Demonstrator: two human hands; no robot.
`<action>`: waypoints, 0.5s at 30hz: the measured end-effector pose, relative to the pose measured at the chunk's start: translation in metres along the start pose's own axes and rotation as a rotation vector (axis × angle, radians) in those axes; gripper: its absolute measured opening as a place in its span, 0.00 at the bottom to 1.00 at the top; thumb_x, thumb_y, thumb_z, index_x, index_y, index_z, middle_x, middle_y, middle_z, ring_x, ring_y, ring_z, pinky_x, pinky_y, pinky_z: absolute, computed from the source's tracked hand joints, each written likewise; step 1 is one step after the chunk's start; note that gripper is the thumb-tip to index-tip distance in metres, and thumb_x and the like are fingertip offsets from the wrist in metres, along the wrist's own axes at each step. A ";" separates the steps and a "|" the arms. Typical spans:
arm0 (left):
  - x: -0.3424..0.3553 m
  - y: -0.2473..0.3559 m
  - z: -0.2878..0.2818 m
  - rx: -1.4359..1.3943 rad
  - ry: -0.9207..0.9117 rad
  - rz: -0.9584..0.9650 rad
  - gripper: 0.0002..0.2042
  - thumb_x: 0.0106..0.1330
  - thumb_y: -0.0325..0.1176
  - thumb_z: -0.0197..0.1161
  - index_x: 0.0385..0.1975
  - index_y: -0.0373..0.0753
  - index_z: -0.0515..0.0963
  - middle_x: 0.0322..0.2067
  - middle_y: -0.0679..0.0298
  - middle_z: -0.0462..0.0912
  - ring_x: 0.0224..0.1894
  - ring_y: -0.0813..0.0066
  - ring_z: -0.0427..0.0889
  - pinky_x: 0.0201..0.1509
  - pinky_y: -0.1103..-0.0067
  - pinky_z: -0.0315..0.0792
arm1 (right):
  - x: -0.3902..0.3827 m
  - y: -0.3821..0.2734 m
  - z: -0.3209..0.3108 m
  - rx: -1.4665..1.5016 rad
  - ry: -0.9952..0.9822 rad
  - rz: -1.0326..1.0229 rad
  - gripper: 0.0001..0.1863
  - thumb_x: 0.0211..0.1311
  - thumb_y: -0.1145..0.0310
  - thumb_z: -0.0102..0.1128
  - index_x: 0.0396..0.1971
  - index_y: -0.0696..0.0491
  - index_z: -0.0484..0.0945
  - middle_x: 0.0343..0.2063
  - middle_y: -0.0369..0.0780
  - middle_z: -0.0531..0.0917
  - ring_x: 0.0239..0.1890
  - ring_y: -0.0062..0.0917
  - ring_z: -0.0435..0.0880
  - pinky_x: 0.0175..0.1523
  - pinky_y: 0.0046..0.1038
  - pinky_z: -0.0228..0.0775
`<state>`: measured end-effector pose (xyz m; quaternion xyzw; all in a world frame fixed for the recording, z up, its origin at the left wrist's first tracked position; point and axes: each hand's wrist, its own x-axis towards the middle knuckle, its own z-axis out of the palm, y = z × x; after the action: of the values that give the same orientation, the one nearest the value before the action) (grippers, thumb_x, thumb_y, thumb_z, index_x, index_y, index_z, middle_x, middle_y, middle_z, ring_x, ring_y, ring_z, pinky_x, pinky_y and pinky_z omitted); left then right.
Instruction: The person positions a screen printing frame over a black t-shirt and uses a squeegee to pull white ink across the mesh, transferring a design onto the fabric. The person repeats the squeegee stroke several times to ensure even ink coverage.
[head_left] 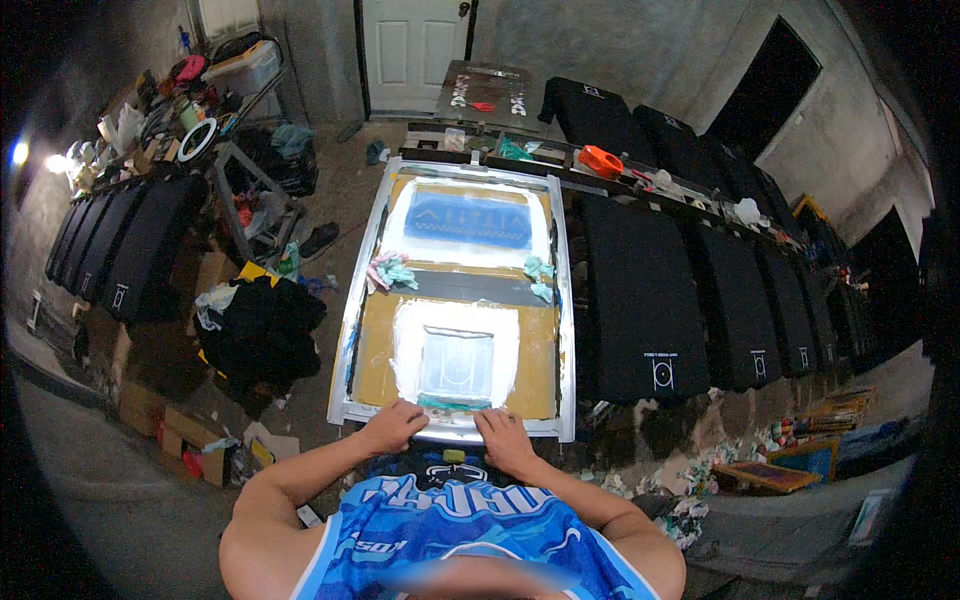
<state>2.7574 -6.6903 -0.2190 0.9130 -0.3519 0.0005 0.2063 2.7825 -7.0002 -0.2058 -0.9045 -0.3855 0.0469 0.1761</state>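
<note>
A long silver-edged printing screen (pixel 568 300) lies in front of me, with yellow mesh, white-taped patches and two stencil areas. The far stencil (pixel 470 220) is blue; the near one (pixel 457 365) is pale with a rounded emblem. At the near end of the screen, my left hand (pixel 397 425) and my right hand (pixel 503 438) are closed on the two ends of a squeegee (pixel 455 408), which shows a teal strip between them. My fingertips are partly hidden. A pink and mint crumpled rag (pixel 390 270) and a mint rag (pixel 539 277) lie on the screen's sides.
Black fabric panels (pixel 640 290) with white prints line the right; more black panels (pixel 130 250) hang at left. An orange container (pixel 600 161) sits on the rail beyond the screen. A pile of black cloth (pixel 262 335) and cardboard boxes (pixel 190 440) lie at left.
</note>
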 end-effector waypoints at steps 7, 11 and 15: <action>-0.041 -0.029 0.005 0.031 0.636 -0.319 0.20 0.45 0.17 0.59 0.43 0.34 0.77 0.41 0.48 0.77 0.48 0.46 0.76 0.54 0.59 0.70 | -0.026 0.069 0.001 0.315 0.329 0.186 0.27 0.42 0.81 0.58 0.50 0.59 0.78 0.48 0.51 0.81 0.53 0.49 0.78 0.59 0.45 0.71; -0.062 -0.052 0.000 0.205 0.729 -0.940 0.16 0.53 0.18 0.58 0.43 0.32 0.76 0.43 0.47 0.76 0.54 0.46 0.73 0.59 0.61 0.69 | -0.040 0.126 0.000 0.181 0.532 0.443 0.22 0.47 0.77 0.57 0.47 0.60 0.78 0.47 0.52 0.81 0.52 0.48 0.78 0.57 0.46 0.71; -0.073 -0.072 0.007 0.009 0.714 -1.280 0.13 0.63 0.24 0.60 0.47 0.32 0.77 0.45 0.46 0.77 0.55 0.44 0.75 0.60 0.63 0.71 | -0.049 0.152 0.017 0.229 0.470 0.832 0.21 0.59 0.67 0.59 0.49 0.63 0.77 0.52 0.54 0.77 0.56 0.51 0.74 0.60 0.44 0.68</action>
<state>2.7474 -6.5985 -0.2633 0.8850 0.3388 0.1787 0.2645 2.8481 -7.1283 -0.2777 -0.9427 0.0662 -0.0501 0.3232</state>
